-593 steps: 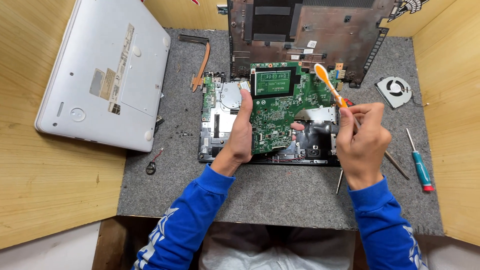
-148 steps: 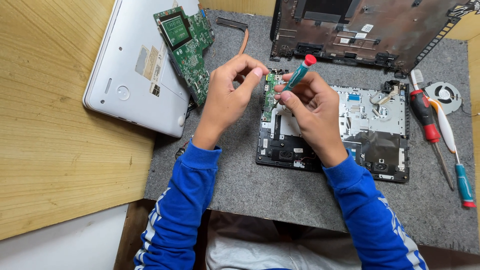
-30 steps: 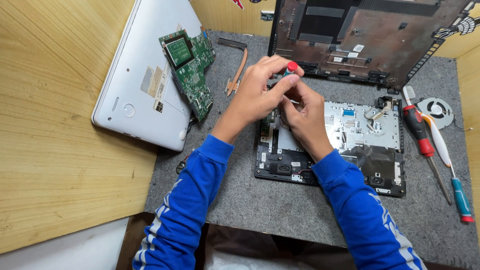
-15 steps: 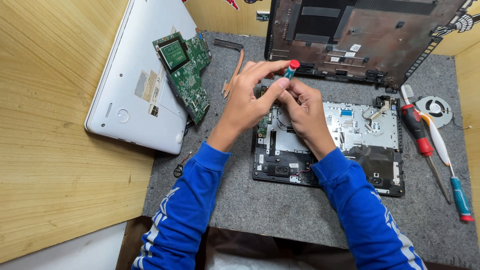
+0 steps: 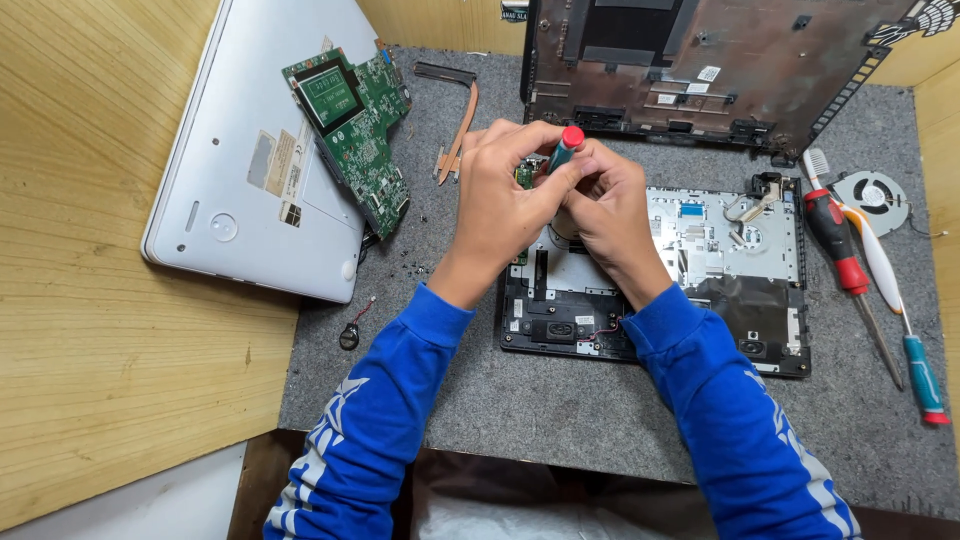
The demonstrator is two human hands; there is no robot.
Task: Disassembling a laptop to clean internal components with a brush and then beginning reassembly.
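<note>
Both hands meet over the left part of an open laptop base (image 5: 740, 260) on a grey mat. My right hand (image 5: 610, 215) grips a small screwdriver with a teal handle and red cap (image 5: 566, 147), held upright. My left hand (image 5: 505, 200) steadies the screwdriver's upper part and rests beside a small green board (image 5: 524, 176) in the base. The screwdriver's tip is hidden by my fingers. A large green motherboard (image 5: 355, 130) lies to the left, partly on a silver laptop cover (image 5: 265, 150).
A dark laptop shell (image 5: 700, 65) stands at the back. A red-handled screwdriver (image 5: 845, 270), a white brush (image 5: 868, 240), a teal screwdriver (image 5: 918, 370) and a fan (image 5: 868, 192) lie on the right. A coin cell (image 5: 348, 337) and flat cable (image 5: 455, 140) lie left. Wooden walls surround the mat (image 5: 560, 420).
The hands stay together over the base, with the screwdriver shifting slightly between the fingers. The view has moved a little; the motherboard and cover stay put.
</note>
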